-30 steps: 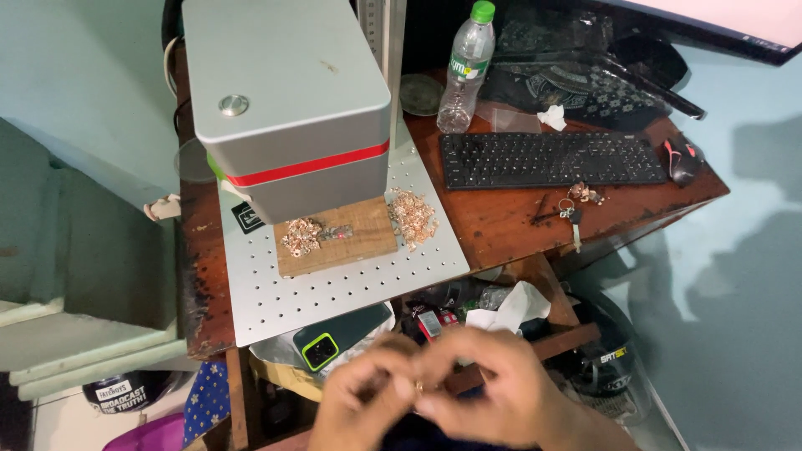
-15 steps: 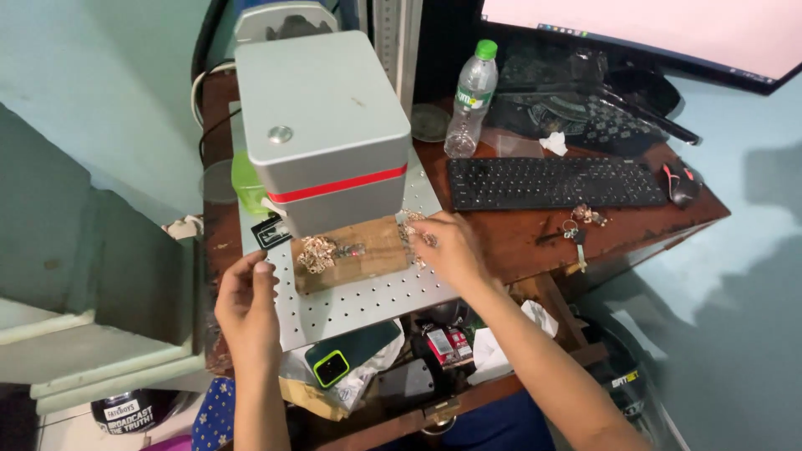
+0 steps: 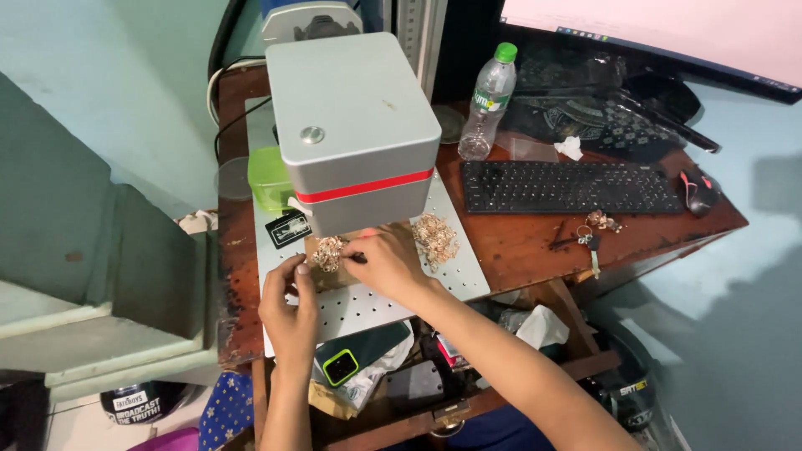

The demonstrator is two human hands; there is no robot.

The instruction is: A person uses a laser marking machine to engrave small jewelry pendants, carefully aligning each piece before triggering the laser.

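Under grey machine [image 3: 351,134], both hands [image 3: 334,280] have closed onto wooden block [image 3: 330,267].

black keyboard [image 3: 570,186], plastic bottle [image 3: 488,102], mouse [image 3: 698,190]

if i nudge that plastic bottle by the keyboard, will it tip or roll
The clear plastic bottle stands upright, tall and narrow, so a push near its green cap would probably tip it. It looks nearly empty, so likely light. Once down, its round body would probably roll across the wooden desk, perhaps against the keyboard.
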